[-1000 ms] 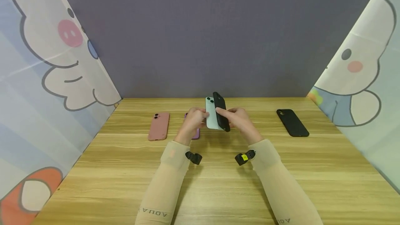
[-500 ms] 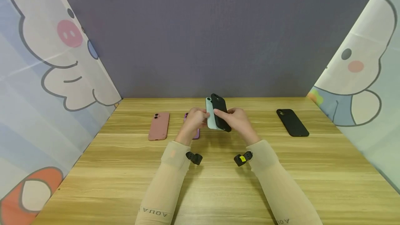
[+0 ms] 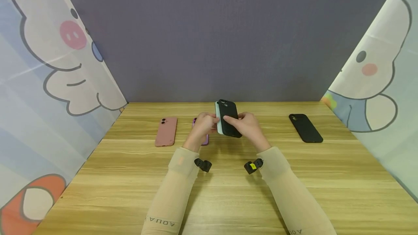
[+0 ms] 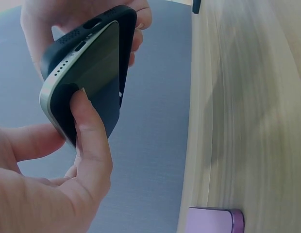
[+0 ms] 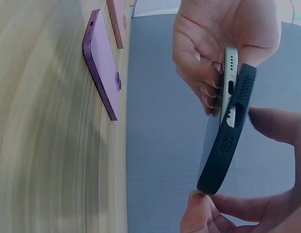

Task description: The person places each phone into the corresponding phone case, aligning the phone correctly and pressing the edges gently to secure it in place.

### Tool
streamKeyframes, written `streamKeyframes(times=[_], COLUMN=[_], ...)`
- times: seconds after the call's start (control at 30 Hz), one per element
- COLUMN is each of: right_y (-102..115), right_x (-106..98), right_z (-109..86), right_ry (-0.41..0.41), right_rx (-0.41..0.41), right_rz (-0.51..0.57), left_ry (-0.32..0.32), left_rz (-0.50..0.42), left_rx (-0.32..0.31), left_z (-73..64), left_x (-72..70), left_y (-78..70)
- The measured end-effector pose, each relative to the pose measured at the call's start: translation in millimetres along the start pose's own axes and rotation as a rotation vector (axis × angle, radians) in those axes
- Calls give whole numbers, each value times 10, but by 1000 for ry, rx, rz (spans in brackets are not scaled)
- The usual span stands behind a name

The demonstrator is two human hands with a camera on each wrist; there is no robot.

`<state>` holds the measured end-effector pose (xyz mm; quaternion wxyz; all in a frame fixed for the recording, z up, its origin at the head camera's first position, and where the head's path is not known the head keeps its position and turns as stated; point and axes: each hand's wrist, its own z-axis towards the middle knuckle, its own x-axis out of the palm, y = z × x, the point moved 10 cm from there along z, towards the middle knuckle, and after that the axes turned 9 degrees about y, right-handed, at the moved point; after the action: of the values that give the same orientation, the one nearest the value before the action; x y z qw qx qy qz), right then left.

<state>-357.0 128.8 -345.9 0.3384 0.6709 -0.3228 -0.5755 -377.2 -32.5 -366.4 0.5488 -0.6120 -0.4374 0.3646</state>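
My left hand (image 3: pixel 204 124) pinches a mint-green phone (image 4: pixel 87 77) by its long edge, thumb on the back and fingertips on the dark screen. A black phone case (image 3: pixel 229 119) is gripped by my right hand (image 3: pixel 249 126), its thumb flat on the case's back. The case lies over most of the phone's back, leaving a mint strip along the left. From the right wrist view, the case (image 5: pixel 228 131) slants against the phone's bottom end (image 5: pixel 231 63), its far side around the phone's edge. Both are held above the table.
On the wooden table (image 3: pixel 222 198) a pink phone (image 3: pixel 166 132) lies at the left. A purple phone (image 5: pixel 103 65) lies beside it, partly behind my left hand in the head view. Another black phone case (image 3: pixel 306 128) rests at the right. A grey panel (image 3: pixel 222 39) stands behind.
The black case has turned flatter and shifted left over the mint phone's back, covering its cameras and leaving a narrower mint strip. My left hand has barely moved.
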Motion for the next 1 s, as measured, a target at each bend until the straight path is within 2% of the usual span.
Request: streamKeyframes(times=[0.43, 0.57, 0.77, 1.0], right_y=[-2, -16, -98, -161], right_x=[-28, -30, -20, -34], right_z=[10, 11, 26, 76], right_ry=[8, 28, 69, 75], right_rx=[1, 17, 42, 9], right_rz=[26, 85, 232, 314], left_ry=[-17, -31, -32, -25], left_rz=[-9, -8, -37, -54], left_rx=[-13, -17, -22, -19], left_z=[-11, -11, -20, -18], left_x=[-8, -27, -38, -38], left_y=[2, 6, 5, 2])
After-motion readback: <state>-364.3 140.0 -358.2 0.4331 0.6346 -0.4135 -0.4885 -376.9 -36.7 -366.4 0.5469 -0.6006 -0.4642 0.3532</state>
